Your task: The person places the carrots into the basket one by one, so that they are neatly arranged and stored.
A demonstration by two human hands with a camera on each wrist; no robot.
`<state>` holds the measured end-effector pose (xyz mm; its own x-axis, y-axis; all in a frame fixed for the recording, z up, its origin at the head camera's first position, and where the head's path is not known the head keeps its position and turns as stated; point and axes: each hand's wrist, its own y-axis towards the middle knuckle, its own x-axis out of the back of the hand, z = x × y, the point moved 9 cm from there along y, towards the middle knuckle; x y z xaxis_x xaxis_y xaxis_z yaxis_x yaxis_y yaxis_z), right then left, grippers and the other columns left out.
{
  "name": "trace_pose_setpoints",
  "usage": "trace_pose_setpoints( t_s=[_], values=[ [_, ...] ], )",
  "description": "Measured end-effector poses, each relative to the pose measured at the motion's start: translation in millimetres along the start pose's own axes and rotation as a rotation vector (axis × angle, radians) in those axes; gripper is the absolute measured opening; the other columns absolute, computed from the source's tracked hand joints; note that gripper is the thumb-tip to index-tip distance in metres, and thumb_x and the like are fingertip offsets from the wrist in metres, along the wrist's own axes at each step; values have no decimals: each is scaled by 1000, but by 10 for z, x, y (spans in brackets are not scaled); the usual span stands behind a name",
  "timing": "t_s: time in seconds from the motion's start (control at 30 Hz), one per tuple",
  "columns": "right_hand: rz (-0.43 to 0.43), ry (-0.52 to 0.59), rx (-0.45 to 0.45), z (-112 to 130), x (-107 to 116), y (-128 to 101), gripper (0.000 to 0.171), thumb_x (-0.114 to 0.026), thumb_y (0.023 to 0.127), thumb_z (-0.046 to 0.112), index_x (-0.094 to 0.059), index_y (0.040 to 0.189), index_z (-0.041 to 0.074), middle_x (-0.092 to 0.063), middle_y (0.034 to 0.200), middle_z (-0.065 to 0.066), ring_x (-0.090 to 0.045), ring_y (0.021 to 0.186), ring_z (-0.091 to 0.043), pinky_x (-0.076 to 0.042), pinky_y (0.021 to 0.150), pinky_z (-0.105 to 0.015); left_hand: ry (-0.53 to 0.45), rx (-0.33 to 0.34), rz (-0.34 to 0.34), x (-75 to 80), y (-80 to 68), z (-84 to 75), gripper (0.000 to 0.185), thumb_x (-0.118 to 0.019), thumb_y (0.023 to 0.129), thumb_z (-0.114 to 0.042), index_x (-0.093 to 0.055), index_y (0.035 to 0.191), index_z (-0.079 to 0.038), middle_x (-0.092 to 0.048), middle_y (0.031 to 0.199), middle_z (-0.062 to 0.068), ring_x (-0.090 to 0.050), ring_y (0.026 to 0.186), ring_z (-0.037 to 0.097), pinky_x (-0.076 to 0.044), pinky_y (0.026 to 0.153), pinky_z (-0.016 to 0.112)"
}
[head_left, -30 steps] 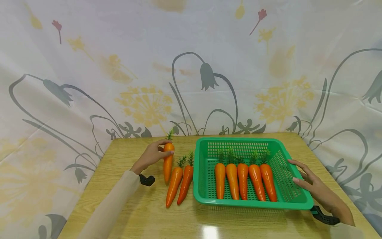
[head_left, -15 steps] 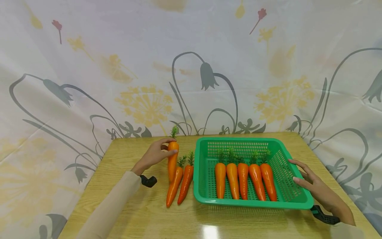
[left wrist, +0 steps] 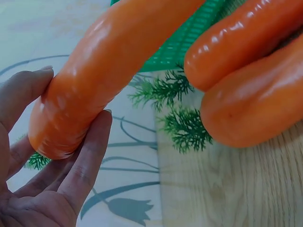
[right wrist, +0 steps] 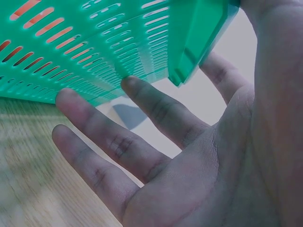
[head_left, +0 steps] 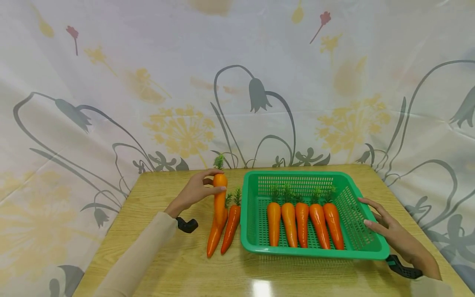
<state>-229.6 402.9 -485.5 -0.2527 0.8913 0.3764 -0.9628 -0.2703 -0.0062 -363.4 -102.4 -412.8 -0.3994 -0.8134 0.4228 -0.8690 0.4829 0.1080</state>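
In the head view my left hand [head_left: 194, 192] holds an orange carrot [head_left: 219, 206] near its thick top, between thumb and fingers. Its green leaves point up and its tip hangs over a carrot lying on the table [head_left: 213, 241]. A second loose carrot [head_left: 231, 231] lies just right of that one. My right hand [head_left: 398, 241] grips the right rim of a green plastic basket [head_left: 315, 253], thumb over the edge. In the right wrist view several fingers [right wrist: 156, 106] extend below the rim by the slotted wall. Inside, several carrots [head_left: 302, 225] lie in a row, leaves toward the back.
Basket and loose carrots stand on a light wood-grain table [head_left: 163, 264]. A white curtain [head_left: 178, 82] printed with flowers hangs behind the table and along its sides. The basket's left wall is close to the second loose carrot.
The held carrot has moved right with my left hand and now overlaps the nearer loose carrot in the head view. My right hand and the basket have stayed put.
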Motion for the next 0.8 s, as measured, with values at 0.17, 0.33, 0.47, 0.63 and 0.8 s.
trace_pose_setpoints(
  t_s=[0.17, 0.33, 0.47, 0.63, 0.8],
  values=[
    [-3, 5, 0, 6, -5, -4, 66, -42, 112, 13, -10, 167, 28, 6, 168, 15, 14, 141, -67, -12, 92, -90, -21, -11, 11, -34, 18, -80, 52, -78, 95, -25, -59, 143, -22, -58, 137, 6, -64, 110, 29, -59, 79, 40],
    [-2, 5, 4, 5, -7, -3, 66, -42, 112, 13, -9, 167, 28, 6, 168, 15, 14, 141, -67, -12, 92, -90, -47, -21, 23, -77, 34, -157, 48, -74, 98, -22, -59, 144, -20, -57, 139, 7, -65, 113, 29, -59, 82, 41],
    [0, 4, 10, 2, -6, -2, 66, -42, 112, 12, -9, 167, 28, 8, 169, 11, 13, 142, -67, -13, 92, -89, -64, -26, 35, -126, 44, -229, 45, -71, 100, -22, -58, 144, -21, -57, 138, 7, -65, 113, 27, -58, 84, 42],
    [-1, 4, 10, -2, -5, -2, 66, -42, 112, 12, -9, 167, 28, 7, 169, 13, 13, 142, -66, -13, 92, -89, -59, -50, 49, -199, 57, -347, 46, -72, 100, -24, -59, 143, -22, -57, 141, 4, -64, 113, 26, -58, 84, 42],
    [-2, 6, 15, 12, -12, -1, 66, -42, 112, 12, -10, 167, 27, 6, 169, 15, 13, 141, -67, -13, 92, -89, -65, -76, 62, -291, 97, -451, 46, -74, 98, -22, -60, 143, -20, -56, 141, 3, -65, 111, 27, -60, 83, 44]
  ],
)
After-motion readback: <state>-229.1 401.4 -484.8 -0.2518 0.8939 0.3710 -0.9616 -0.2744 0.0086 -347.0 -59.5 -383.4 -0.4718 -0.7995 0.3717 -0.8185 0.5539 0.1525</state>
